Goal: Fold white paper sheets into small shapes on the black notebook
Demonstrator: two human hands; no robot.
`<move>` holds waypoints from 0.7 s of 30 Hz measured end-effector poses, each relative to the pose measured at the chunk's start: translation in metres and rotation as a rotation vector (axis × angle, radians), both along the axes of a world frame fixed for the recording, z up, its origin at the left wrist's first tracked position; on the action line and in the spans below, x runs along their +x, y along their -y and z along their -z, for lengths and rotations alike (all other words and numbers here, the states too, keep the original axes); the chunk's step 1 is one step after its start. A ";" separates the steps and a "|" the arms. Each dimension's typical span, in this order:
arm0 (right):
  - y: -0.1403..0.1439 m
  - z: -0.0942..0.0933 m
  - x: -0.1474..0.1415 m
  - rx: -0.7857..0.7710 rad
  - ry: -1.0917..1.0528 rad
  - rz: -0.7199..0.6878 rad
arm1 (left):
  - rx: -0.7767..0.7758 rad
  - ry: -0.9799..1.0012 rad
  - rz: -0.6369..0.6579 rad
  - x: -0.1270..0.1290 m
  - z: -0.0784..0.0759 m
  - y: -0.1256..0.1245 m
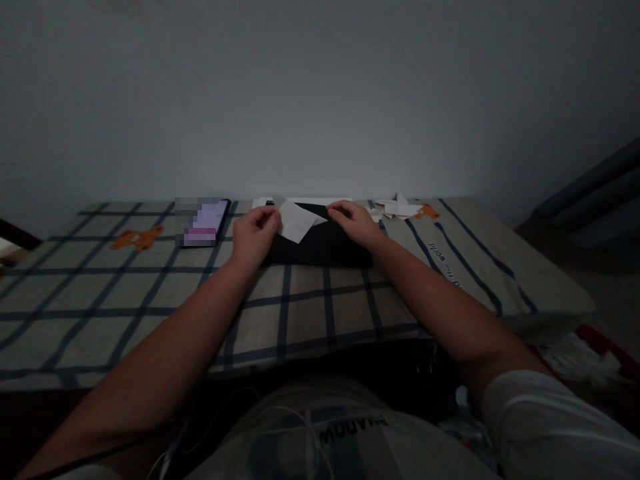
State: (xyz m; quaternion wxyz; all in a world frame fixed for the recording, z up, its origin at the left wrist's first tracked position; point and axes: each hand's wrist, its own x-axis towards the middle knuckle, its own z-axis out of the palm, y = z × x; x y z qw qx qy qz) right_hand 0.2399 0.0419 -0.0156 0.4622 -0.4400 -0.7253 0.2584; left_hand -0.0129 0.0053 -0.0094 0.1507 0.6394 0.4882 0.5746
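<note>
Lying far to the left of both hands, an orange bear print (137, 238) decorates the checked cloth (310, 313) that covers the surface. Closer, just to the left of the left hand, a phone (203, 222) rests flat on the cloth with its screen lit; the screen content is blurred.

The left hand (255, 233) is closed in a pinch on the left edge of a white paper (296, 221), with the fingers curled and the thumb on the sheet. The paper is between the two hands, tilted, and its lower corner points down over a black flat thing (323, 247) that lies under both hands. I cannot tell what this black thing is, because the light is weak. The right hand (354, 223) is also narrow, its fingertips together at the right upper side of the same paper, resting on the black surface. If it really grips the paper or only touches it, I cannot tell.

Behind the hands, near the wall, a strip of more white sheets (320, 200) shows. To the right of the right hand, a small pile of folded white paper pieces (395, 209) lies on the cloth, and just beside it is a second orange bear print (427, 213). Near the right forearm, some dark letters (443, 260) are printed on the cloth
</note>
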 end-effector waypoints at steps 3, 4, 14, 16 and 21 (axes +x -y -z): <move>0.003 0.001 -0.006 -0.222 -0.129 -0.209 | -0.130 0.274 0.055 0.004 0.001 -0.006; 0.004 0.001 -0.008 -0.289 -0.169 -0.275 | -0.170 0.339 0.083 0.006 0.001 -0.007; 0.012 -0.002 -0.016 -0.339 -0.337 -0.215 | -0.415 0.365 0.302 0.019 0.005 -0.001; 0.008 -0.001 -0.014 -0.354 -0.399 -0.140 | -0.415 0.308 0.323 0.019 0.005 0.000; 0.002 -0.004 -0.004 -0.398 -0.388 -0.070 | -0.119 0.095 0.117 0.008 0.003 -0.001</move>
